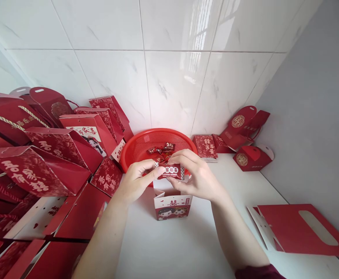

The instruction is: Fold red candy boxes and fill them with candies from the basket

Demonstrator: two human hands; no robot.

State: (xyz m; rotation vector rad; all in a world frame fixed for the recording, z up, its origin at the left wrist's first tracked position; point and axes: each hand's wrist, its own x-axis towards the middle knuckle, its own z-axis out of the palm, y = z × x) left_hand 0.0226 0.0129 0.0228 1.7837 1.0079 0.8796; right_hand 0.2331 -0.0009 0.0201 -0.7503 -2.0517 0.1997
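Between both hands is a small red wrapped candy packet [171, 171] with white lettering and dotted ends. My left hand [138, 176] pinches its left end, thumb across the front. On the right end, my right hand [195, 172] grips it between thumb and fingers. Just below stands an upright gift box [172, 207] with two cartoon figures, its top open toward me. Behind the hands, a red plastic basket [134, 145] holds several wrapped candies [165, 149]; the hands cover part of its near side.
Many red gift boxes [41, 166] and bags crowd the left side. At the back right are a red box [205, 147], a handled box [239, 128] and a small box [252, 158]. Flat folded boxes [297, 228] lie at right on the white table [169, 252]. A tiled wall [172, 89] stands behind.
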